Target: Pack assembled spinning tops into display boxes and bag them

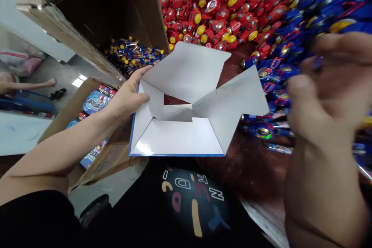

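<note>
My left hand (134, 95) grips the left side wall of an open cardboard box (177, 137), thumb inside and fingers outside. The box is white within and blue along its outer edge. Its flaps stand spread, and through a gap at the far end the dark red table shows. On the right, my right hand (325, 85) is raised over a heap of blue toys (283, 73), blurred by motion. Its thumb is apart from the curved fingers, and I see nothing held between them.
Red toys with yellow parts (215, 11) are piled at the back of the table (232, 166). A large carton (95, 4) at the upper left holds small blue and yellow pieces (133, 54). Below it, another carton (113, 159) contains printed blue boxes (94, 100).
</note>
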`<state>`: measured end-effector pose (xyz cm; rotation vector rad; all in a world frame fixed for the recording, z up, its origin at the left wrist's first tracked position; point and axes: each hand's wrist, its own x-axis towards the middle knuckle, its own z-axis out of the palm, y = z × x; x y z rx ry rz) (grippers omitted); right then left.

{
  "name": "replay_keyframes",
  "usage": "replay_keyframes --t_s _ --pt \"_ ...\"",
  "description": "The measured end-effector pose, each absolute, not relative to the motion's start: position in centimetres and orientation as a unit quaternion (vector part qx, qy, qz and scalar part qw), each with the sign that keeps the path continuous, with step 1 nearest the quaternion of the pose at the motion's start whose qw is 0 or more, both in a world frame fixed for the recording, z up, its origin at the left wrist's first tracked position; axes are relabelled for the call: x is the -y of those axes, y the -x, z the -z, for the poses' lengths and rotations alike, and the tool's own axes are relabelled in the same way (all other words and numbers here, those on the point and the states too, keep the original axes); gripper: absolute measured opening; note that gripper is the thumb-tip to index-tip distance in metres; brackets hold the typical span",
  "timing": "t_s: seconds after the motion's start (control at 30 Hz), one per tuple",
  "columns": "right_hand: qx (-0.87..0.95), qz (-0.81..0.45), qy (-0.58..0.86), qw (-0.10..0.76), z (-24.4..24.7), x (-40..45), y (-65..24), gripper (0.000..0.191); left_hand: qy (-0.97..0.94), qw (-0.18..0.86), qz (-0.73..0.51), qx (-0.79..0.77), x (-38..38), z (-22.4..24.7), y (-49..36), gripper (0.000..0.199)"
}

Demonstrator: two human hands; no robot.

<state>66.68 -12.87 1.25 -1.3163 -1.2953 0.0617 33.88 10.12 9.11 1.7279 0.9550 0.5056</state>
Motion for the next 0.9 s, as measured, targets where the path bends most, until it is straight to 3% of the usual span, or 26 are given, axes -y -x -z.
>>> replay_keyframes --t_s 0.07,0.13,0.23,0.3,0.37,0.5,0.6,0.67,0.73,0.77,0.83,0.9 --pt "0.569 -0.159 0.56 0.581 1.5 11.9 -68.4 0.071 -0.725 0.519 -0.221 -0.394 -9.8 -9.2 -34.5 0.098" --pt "0.589 -0.267 0.529 0.55 4.0 10.1 -67.9 0.093 -0.731 0.512 -0.22 -0.393 -9.5 -9.3 -35.4 0.093" --pt "0.6 -0.25 0.558 0.516 5.7 8.0 -65.0 0.119 -0.734 0.503 -0.217 -0.401 -9.0 -9.3 -36.3 0.089" --pt "0.607 -0.173 0.594 0.499 5.7 8.0 -63.2 0.111 -0.731 0.498 -0.224 -0.409 -8.9 -9.2 -36.5 0.089" --pt "0.63 -0.117 0.595 0.485 5.2 9.0 -62.4 0.091 -0.731 0.489 -0.232 -0.416 -9.1 -9.0 -36.7 0.086" --pt "0.741 -0.124 0.529 0.395 3.5 10.7 -62.2 0.063 -0.734 0.489 -0.256 -0.396 -9.8 -8.1 -37.2 0.079" --pt "0.735 -0.137 0.563 0.352 2.1 9.5 -61.7 0.053 -0.706 0.535 -0.302 -0.353 -9.3 -8.1 -36.7 0.073" --pt "0.698 -0.136 0.62 0.332 1.5 8.2 -61.0 0.054 -0.684 0.546 -0.377 -0.303 -7.6 -9.1 -34.6 0.059" --pt "0.672 -0.134 0.658 0.313 1.3 7.2 -60.3 0.06 -0.703 0.519 -0.43 -0.226 -4.8 -10.7 -31.0 0.025" --pt "0.664 -0.131 0.666 0.313 1.4 6.8 -60.0 0.062 -0.74 0.498 -0.411 -0.188 -3.2 -11.5 -28.8 0.013" --pt "0.654 -0.121 0.672 0.326 1.8 6.3 -59.7 0.061 -0.822 0.504 -0.196 -0.179 0.0 -12.5 -24.5 0.04" --pt "0.652 -0.114 0.667 0.341 2.4 5.9 -59.7 0.062 -0.808 0.523 0.046 -0.269 2.8 -11.7 -21.3 0.047"
